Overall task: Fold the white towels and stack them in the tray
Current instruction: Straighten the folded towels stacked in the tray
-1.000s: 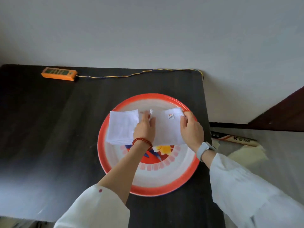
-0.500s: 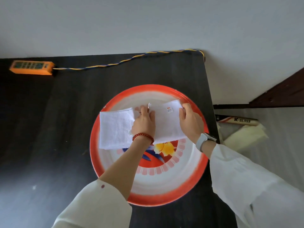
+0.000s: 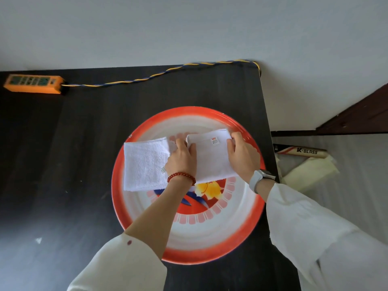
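Note:
A round tray (image 3: 189,255) with a red rim and a flower pattern sits on the black table. Two folded white towels lie side by side in its far half. The left towel (image 3: 144,164) rests flat, partly over the tray's left rim. The right towel (image 3: 212,160) shows a small label on top. My left hand (image 3: 182,160) grips the right towel's left edge, between the two towels. My right hand (image 3: 241,156) holds its right edge.
The black table (image 3: 63,164) ends just right of the tray. An orange power strip (image 3: 33,84) with a twisted yellow-blue cable (image 3: 157,74) lies at the back left. Right of the table, on the floor, lie a labelled stick (image 3: 304,152) and pale cloths (image 3: 308,175).
The view has shifted, so the tray sits lower and further right in the frame. Both hands stay on the right towel's edges, which sits slightly further right beside the left towel.

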The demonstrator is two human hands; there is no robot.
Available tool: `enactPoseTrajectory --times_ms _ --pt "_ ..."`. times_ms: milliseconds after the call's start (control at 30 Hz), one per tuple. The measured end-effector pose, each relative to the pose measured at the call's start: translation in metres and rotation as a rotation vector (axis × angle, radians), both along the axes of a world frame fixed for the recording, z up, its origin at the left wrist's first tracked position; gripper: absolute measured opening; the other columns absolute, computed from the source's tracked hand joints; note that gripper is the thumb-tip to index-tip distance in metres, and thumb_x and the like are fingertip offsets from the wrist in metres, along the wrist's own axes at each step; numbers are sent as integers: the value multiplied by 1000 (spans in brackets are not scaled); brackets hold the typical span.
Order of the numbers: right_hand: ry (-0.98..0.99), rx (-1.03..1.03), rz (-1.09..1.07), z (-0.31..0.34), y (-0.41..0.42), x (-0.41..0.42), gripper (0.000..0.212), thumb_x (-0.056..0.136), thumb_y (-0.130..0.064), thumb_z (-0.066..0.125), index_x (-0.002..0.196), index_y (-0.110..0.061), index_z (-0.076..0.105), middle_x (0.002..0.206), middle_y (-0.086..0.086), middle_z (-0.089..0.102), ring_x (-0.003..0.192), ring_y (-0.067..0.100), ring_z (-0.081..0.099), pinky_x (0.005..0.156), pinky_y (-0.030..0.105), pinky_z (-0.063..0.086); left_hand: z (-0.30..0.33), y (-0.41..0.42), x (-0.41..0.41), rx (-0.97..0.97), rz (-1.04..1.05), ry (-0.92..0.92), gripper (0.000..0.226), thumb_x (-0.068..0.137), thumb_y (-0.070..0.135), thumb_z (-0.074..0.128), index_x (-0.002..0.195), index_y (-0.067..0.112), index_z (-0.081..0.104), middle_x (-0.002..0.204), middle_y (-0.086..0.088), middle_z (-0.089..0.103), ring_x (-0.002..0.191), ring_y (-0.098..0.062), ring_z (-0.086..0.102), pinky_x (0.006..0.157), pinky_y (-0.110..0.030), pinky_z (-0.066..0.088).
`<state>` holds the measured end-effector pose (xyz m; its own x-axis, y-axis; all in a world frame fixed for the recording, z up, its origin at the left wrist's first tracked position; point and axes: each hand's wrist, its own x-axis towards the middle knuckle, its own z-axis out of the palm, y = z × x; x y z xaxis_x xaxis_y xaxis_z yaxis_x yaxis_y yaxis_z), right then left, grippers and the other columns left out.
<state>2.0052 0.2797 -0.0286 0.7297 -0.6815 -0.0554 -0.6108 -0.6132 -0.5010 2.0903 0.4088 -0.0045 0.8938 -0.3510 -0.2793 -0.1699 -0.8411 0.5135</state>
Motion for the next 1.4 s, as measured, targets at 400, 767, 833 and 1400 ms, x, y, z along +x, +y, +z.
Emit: enactPoseTrajectory --times_ms 400,767,833,1400 --pt "-168 -466 383 2 11 -16 37 87 -15 43 120 -7 57 125 16 56 120 36 50 102 52 36 -4 9 -15 1 -540 -672 39 84 14 34 108 6 64 114 -11 64 106 -31 60 80 -40 51" --pt "349 -362 466 -28 9 -11 65 97 -38 2 140 4 28 146 24 31 137 40 22 109 50 31 -29 8 -9 394 -623 -302 63 95 47 5 139 12 -22 154 -5 -19 141 -20 -21 115 -39 -9" --pt "359 -331 456 -30 8 -9 65 98 -38 0 139 4 28 145 25 32 136 40 24 108 50 33 -29 6 -7 419 -636 -307 64 97 46 9 143 10 -18 154 -4 -19 142 -21 -20 116 -40 -7" --pt "-149 515 -182 15 20 8 52 97 -16 34 146 -22 18 153 -1 23 140 18 23 108 28 22 2 108 65 -137 377 102 43 96 24 32 125 -4 46 129 -24 47 116 -37 44 97 -44 36"
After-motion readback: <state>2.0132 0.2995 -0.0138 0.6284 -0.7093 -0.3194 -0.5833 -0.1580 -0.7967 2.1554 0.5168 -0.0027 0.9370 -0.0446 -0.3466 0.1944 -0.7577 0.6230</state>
